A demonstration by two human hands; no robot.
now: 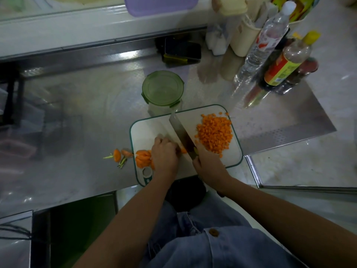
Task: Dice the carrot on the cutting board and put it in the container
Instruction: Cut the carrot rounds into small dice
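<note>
**Dicing in progress, viewed from above.** A white board (146, 130) with a green rim is set on a steel counter (87, 113), close to its near edge. The knife (180, 132) is grasped by its handle in the right hand (209, 161), with the fingers wrapped round it. The broad blade is laid diagonally across the middle of the board, and its tip is pointed away toward the container (162, 89).

The left hand (164, 153) is placed knuckles-up just left of the blade. Its fingers are curled down over the carrot (183, 150), which is held against the board. Only a small orange part of the carrot is shown, between the fingertips and the blade. Whether the carrot is touched by the blade cannot be told.

A stack of slices (143, 158) is kept at the near left corner of the board, just beside the left hand. The dice (214, 132) are heaped over the right half of the board, just right of the blade.

The container, a clear round tub, is closed with a green lid and is placed on the counter just beyond the far edge of the board. Two carrot ends (117, 154) with green trimmings are left on the counter just left of the board. Several bottles (268, 37) are grouped at the far right of the counter, well apart from the board
</note>
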